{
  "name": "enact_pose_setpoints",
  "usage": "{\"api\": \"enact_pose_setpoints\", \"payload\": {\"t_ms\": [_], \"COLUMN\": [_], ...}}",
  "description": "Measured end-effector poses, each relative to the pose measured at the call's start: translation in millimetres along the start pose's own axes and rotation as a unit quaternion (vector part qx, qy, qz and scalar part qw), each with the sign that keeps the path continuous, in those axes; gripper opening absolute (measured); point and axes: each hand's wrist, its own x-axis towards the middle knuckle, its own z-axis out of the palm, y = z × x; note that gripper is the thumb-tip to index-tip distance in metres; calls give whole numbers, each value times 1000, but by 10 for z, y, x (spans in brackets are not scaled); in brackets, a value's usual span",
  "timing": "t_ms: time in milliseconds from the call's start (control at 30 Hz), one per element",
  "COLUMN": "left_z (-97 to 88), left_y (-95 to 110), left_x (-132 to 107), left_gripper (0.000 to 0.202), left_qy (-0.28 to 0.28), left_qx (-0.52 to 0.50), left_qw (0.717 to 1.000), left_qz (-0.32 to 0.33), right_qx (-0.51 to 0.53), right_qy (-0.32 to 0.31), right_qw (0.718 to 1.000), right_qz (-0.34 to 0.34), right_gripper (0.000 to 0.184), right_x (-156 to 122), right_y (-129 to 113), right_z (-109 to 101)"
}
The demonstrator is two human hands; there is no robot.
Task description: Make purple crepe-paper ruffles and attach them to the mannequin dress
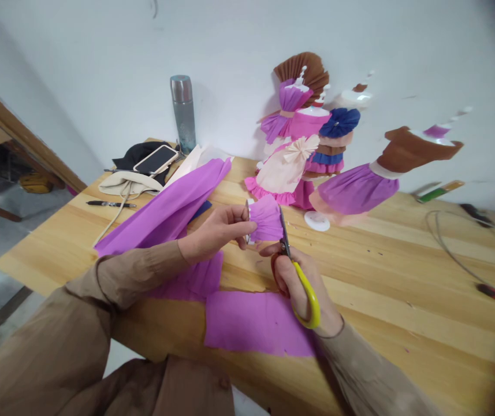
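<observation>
Between the thumb and fingers of my left hand is a small gathered piece of purple crepe paper, with a white strip along its left edge. My right hand grips scissors with yellow and red handles. Their dark blades point away from me and lie along the right edge of the gathered piece. Below both hands, a flat purple crepe paper rectangle rests at the table's front edge. A long folded purple crepe sheet lies beyond and under my left forearm.
Several small dress forms in crepe paper dresses stand along the wall. A thermos, a phone on a black item, a beige pouch and a pen are at the left. A cable lies at the right of the wooden table.
</observation>
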Motion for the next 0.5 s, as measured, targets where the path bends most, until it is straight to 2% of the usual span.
{"api": "enact_pose_setpoints", "payload": {"t_ms": [200, 333, 400, 500], "left_z": [4, -21, -40, -61], "left_y": [-5, -18, -5, 42], "left_x": [10, 27, 35, 39], "left_gripper": [37, 36, 35, 34], "left_qy": [7, 11, 15, 12], "left_qx": [2, -19, -44, -101], "left_qw": [1000, 1000, 999, 995], "left_qz": [-4, -4, -6, -21], "right_qx": [25, 15, -38, -199], "right_qy": [21, 54, 64, 62], "right_qw": [999, 998, 997, 978], "right_qz": [4, 5, 0, -8], "right_gripper": [52, 54, 54, 53], "right_x": [-12, 33, 75, 143], "right_y": [87, 52, -6, -88], "right_z": [40, -73, -210, -451]}}
